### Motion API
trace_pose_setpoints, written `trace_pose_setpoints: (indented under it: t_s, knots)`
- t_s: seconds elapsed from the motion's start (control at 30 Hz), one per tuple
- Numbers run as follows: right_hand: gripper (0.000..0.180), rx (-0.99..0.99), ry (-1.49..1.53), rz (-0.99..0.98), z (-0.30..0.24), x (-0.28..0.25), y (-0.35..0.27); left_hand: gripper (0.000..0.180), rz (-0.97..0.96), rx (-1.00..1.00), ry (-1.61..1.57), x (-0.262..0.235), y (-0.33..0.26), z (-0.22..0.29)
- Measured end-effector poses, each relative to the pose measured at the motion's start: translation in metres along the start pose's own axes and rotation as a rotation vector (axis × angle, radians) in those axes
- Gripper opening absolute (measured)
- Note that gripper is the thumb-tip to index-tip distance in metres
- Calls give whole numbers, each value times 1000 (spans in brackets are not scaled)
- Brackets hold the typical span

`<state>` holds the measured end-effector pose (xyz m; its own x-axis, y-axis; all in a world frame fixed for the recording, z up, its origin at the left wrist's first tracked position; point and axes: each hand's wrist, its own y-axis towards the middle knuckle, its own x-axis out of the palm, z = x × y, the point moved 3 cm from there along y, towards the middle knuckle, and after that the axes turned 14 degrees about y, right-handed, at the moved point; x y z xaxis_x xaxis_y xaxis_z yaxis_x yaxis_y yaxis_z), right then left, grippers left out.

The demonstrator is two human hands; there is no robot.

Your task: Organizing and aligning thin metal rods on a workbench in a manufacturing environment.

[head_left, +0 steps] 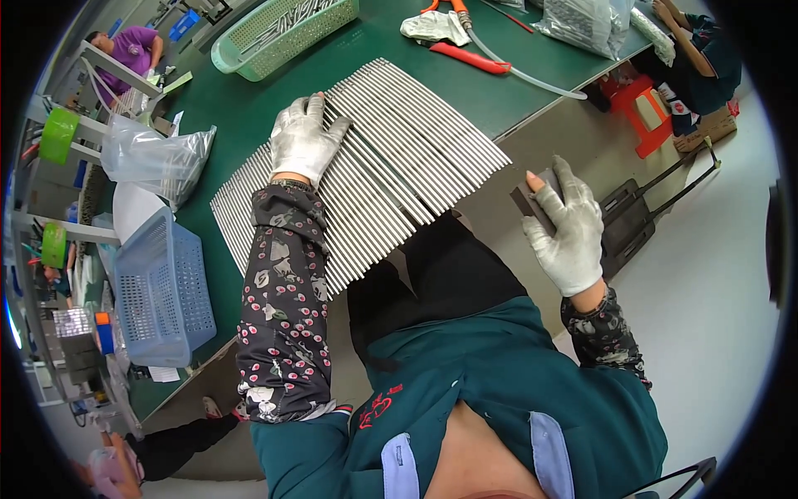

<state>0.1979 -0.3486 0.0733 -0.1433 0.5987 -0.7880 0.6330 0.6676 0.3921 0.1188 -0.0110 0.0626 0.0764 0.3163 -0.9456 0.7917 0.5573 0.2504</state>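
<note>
left hand [304, 137] flat, fingers spread, pressing row of thin metal rods [374, 166] on green counter [249, 116], near ends overhanging edge. right hand [569, 229] closed on small dark block [532, 204], off to side. best tap overhanging ends squarely, keep palm pressure even so rods stay level, none rolling.

Clear plastic bag [154, 158], left on table; clear filled bag [586, 23], far right; brown carton [706, 130], right floor.

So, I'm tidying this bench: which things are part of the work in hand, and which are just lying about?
In hand:
- row of thin metal rods, left hand flat on them
- small dark block, held in right hand

Lying about:
- blue basket
- green basket
- red-handled pliers
- clear plastic bag
</note>
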Motion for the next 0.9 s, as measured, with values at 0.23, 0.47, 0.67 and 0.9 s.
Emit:
trace_pose_setpoints:
  t_s: [0.23,0.47,0.67,0.9]
  knots:
    - [50,-123,121,-6,-33,-2,1,65,84,116,181,-4,-4,19]
    - [42,-345,212,-116,-63,35,11,59,47,656,-128,-27,-33,94]
    - [38,-295,225,-121,-69,22,21,58,122,647,-109,-18,-32,94]
    - [45,-207,-23,82,-40,17,31,58,125,655,-97,-23,-35,94]
